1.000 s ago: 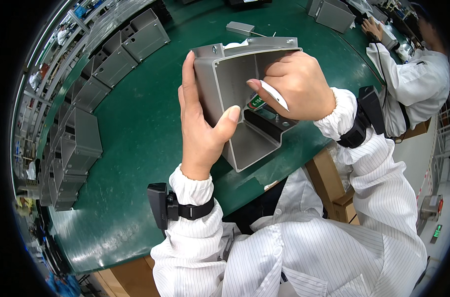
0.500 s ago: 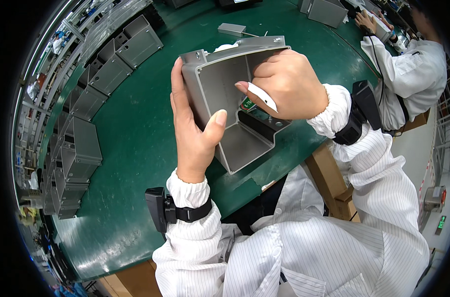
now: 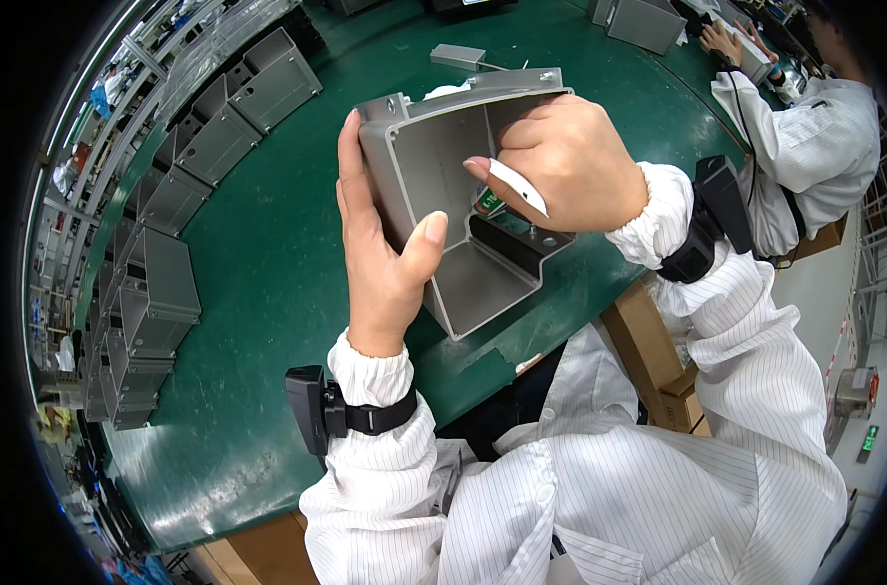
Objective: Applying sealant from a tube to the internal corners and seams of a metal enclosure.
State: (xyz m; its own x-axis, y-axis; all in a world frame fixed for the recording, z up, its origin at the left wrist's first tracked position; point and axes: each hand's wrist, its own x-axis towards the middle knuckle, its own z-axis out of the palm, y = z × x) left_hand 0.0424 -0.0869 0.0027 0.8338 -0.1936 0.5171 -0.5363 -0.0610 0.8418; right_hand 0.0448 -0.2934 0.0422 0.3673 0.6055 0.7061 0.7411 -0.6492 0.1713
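Observation:
A grey metal housing (image 3: 434, 166), open toward me, stands tilted on the green table. My left hand (image 3: 380, 263) is against its left side, with the fingers stretched up the outer wall and the thumb on the near rim. Inside the upper right part of the opening is my right hand (image 3: 565, 161), its fingers curled into a fist and partly hidden. A smooth white curved piece (image 3: 519, 185) with a small dark dot shows between its thumb and fist; the rest of this piece is out of sight. Beneath it lies a small green and white label (image 3: 489, 202).
Several similar grey housings (image 3: 161, 278) line the left side of the green table (image 3: 268, 390). A small grey box (image 3: 457, 56) lies behind the held housing. At far right a co-worker in white (image 3: 804, 141) handles another part. An open cardboard box (image 3: 643, 336) stands below the table edge.
Almost nothing differs. The housing and both hands sit very slightly higher in the picture, with the same hold.

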